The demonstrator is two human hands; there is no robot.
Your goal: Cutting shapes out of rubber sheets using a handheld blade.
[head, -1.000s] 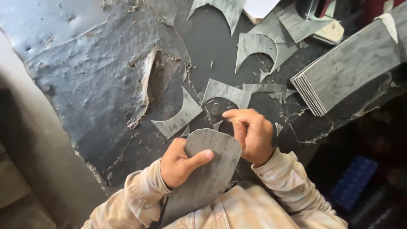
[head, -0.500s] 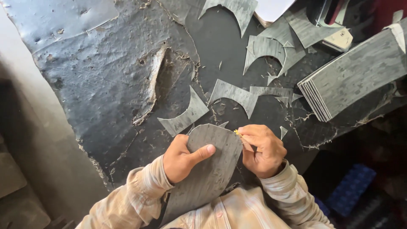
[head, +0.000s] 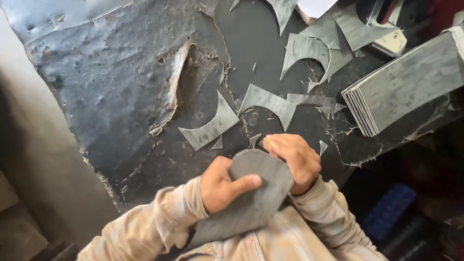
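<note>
- I cannot see what the right hand (head: pixel 295 162) holds: its fingers are curled into a fist at the rounded top edge of the flat grey piece with a curved end (head: pixel 251 193), and any tool inside the fist is hidden.
- The lower end of that grey piece is cut off from view, disappearing between the two beige sleeves (head: pixel 150 227) at the bottom centre of the frame.
- The left hand (head: pixel 224 186) is clamped on the grey piece, thumb laid across its face and fingers wrapped behind its left edge.
- The right hand is closed and touches the piece's upper right rim, knuckles pointing to the upper left; I cannot tell whether it grips the piece itself.
- Both hands sit close together in the lower centre, over the near edge of the worn, dark, torn work surface (head: pixel 111 82).
- Just above the hands lie curved grey offcuts: a crescent-shaped scrap (head: pixel 210 128) to the left and an arched scrap (head: pixel 268 101) to the right.
- More arched grey scraps (head: pixel 309 50) lie in the upper centre.
- A stack of long grey sheets (head: pixel 406 84) rests at the right edge, partly cut off by the frame.
- Objects in the top right corner are too cropped to identify.
- A blue ridged object (head: pixel 386 210) in the lower right shadow is hard to make out.
</note>
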